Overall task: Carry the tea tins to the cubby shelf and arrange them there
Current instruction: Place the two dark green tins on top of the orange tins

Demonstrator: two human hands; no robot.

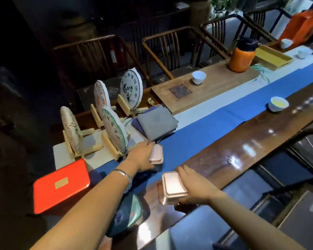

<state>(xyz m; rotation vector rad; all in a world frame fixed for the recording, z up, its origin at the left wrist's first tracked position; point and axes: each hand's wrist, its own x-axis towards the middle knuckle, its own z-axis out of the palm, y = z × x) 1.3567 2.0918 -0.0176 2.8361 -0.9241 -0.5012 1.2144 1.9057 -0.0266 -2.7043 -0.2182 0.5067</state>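
Two pink square tea tins stand on a long table. The far tin rests on the blue runner, and my left hand wraps around its left side, a silver bangle on the wrist. The near tin sits on the glossy wooden table edge; my right hand grips it from the right, thumb at its top corner. A flat red tin lies at the table's left end. A green tin shows partly under my left forearm. No cubby shelf is in view.
Several wrapped tea cakes on wooden stands crowd just beyond my left hand. Folded grey cloths lie beside them. Farther along are white cups, a wooden tea tray and an orange jar. Wooden chairs line the far side.
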